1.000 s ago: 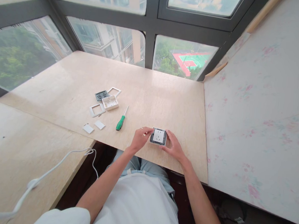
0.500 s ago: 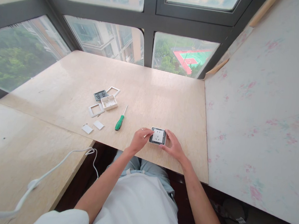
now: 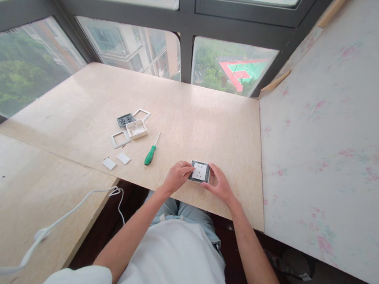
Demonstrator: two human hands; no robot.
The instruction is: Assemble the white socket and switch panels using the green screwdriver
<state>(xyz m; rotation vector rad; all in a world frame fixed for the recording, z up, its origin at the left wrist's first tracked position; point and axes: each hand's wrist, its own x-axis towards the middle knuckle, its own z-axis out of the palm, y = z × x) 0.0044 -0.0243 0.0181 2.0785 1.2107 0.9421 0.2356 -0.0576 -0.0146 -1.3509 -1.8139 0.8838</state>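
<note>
Socket unit [image 3: 200, 172] lies face-up near the front edge of the table [image 3: 241, 155]. Left hand [image 3: 176, 177] pinches at its left side, whether holding anything I cannot tell; a slip there could nudge the unit. Right hand [image 3: 219, 185] grasps the right side; slackening might let it turn.

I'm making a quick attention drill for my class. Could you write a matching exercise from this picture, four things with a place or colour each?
1. Screwdriver
2. Socket
3. Cable
4. Right hand

A. bottom left of the picture
B. at the socket's right side
C. green handle
D. white face, dark grey surround

Pairs: 1-C, 2-D, 3-A, 4-B
</note>
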